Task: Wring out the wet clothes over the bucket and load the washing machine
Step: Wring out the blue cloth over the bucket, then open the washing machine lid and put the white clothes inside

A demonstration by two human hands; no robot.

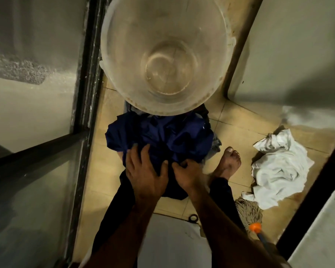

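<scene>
A frosted glass door in a dark metal frame [85,113] fills the left side, its lower pane running down beside the tan tiled floor [238,136]. Just right of the frame, a large translucent plastic bucket [124,55] stands empty, its mouth facing the camera and its ringed bottom plainly visible. Directly below its rim sits a heap of dark blue wet cloth [174,136], bulging over a container that is mostly hidden beneath it; scraps of grey fabric show at the heap's right edge.

A person leans over the heap with both bare arms extended. The left hand [145,171] lies palm-down on the blue cloth, fingers spread and digging into the fabric. The right hand [188,174], touching the left at the thumb, is curled with its fingers bunched into a fold of the same cloth. Dark trouser legs show below the arms, and a bare foot [228,163] is planted on the tiles just right of the heap.

Further right, a crumpled white cloth [278,167] lies on the floor, well apart from the blue pile. Near it rests a stringy beige mop head [247,209] with an orange collar. A pale, rounded appliance wall [298,45] rises at upper right.
</scene>
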